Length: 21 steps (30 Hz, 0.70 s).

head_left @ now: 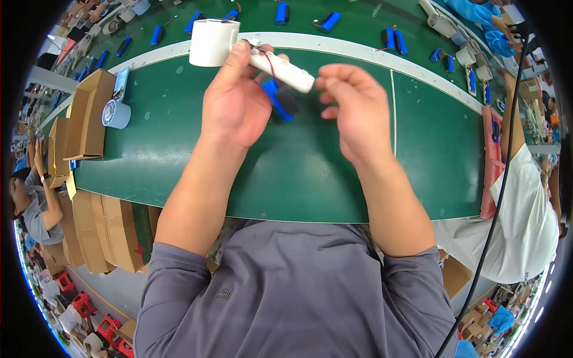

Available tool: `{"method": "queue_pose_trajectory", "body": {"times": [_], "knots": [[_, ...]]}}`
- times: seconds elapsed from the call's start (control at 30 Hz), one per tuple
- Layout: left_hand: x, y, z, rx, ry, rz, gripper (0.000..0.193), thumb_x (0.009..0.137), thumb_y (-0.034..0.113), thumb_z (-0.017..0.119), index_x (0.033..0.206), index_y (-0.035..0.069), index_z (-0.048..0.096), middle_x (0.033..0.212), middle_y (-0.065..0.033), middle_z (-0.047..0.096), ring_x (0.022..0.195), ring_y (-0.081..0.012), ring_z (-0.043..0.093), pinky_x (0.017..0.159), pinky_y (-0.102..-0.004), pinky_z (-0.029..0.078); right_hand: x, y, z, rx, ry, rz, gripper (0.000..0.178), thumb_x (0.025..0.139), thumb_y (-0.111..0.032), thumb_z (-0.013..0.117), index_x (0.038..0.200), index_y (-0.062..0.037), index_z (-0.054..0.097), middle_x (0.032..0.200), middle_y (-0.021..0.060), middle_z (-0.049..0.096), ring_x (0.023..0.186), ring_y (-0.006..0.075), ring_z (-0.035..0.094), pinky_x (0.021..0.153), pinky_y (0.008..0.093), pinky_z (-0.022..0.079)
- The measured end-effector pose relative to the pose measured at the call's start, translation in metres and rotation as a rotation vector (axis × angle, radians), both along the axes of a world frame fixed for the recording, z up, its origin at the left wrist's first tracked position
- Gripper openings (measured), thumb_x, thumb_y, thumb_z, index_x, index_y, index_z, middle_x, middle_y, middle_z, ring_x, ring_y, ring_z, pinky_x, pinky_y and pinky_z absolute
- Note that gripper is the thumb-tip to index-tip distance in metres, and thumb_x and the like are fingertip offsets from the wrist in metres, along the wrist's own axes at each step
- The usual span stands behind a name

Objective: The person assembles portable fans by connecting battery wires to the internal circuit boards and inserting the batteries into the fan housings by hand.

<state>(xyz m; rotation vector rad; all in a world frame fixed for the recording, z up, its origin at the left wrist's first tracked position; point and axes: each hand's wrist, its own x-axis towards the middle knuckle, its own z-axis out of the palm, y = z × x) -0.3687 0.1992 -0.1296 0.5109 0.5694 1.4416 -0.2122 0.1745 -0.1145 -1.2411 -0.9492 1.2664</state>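
Observation:
My left hand (236, 110) is wrapped round a white plastic housing (213, 45) with a wide cylindrical head and a straight handle, held above the green table. Red and dark wires come out near the join of head and handle. From them hangs a blue battery pack (276, 98), with a dark patch beside it, below the handle. Close to the handle's tip is my right hand (361, 110), its thumb and fingers pinched together and slightly blurred. Whatever lies between those fingertips, if anything, is too small to make out.
Several blue battery packs (281, 13) lie on the green belt beyond a pale rail (298, 40). At left stand an open cardboard box (89, 116) and a light blue tape roll (116, 114). A black cable (498, 206) crosses the right side. Co-workers sit on both sides.

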Motion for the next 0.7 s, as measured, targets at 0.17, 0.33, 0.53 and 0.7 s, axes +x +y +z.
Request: {"method": "queue_pose_trajectory", "body": {"times": [0.17,0.33,0.53,0.7], "knots": [[-0.009,0.004,0.004,-0.031,-0.096,-0.039,0.030,0.095,0.031,0.049,0.111,0.005,0.049,0.108,-0.0129,0.058,0.104,-0.0300,0.055,0.093,-0.0453,0.045,-0.022,-0.006,-0.006,-0.314,0.336,0.350,0.023,0.089,-0.018,0.055,0.105,-0.0010,0.057,0.091,0.0054,0.062,0.077,0.0128,0.058,0.063,0.0279,0.050],[-0.014,0.005,0.008,-0.042,0.044,0.071,0.033,0.096,0.031,0.046,0.115,0.003,0.047,0.108,-0.0145,0.059,0.102,-0.0279,0.056,0.089,-0.0422,0.047,-0.017,-0.009,-0.010,-0.277,0.407,0.514,0.023,0.085,-0.012,0.061,0.101,0.0020,0.056,0.086,0.0063,0.062,0.067,0.0103,0.057,0.055,0.0232,0.048],[-0.012,0.009,-0.004,-0.036,0.076,0.058,0.029,0.095,0.026,0.045,0.105,-0.001,0.052,0.089,-0.0124,0.063,0.078,-0.0213,0.060,0.070,-0.0348,0.050,-0.005,-0.018,0.007,-0.041,0.275,0.382,0.022,0.076,0.001,0.065,0.096,0.0059,0.056,0.081,0.0078,0.063,0.063,0.0067,0.056,0.048,0.0199,0.045],[-0.010,0.006,-0.006,-0.013,0.249,-0.054,0.040,0.088,0.025,0.054,0.116,-0.003,0.052,0.091,-0.0082,0.064,0.078,-0.0163,0.062,0.067,-0.0324,0.052,0.004,-0.010,0.007,0.099,0.030,0.166,0.019,0.079,-0.001,0.062,0.095,0.0063,0.057,0.076,0.0070,0.062,0.058,0.0050,0.053,0.041,0.0190,0.038]]}}
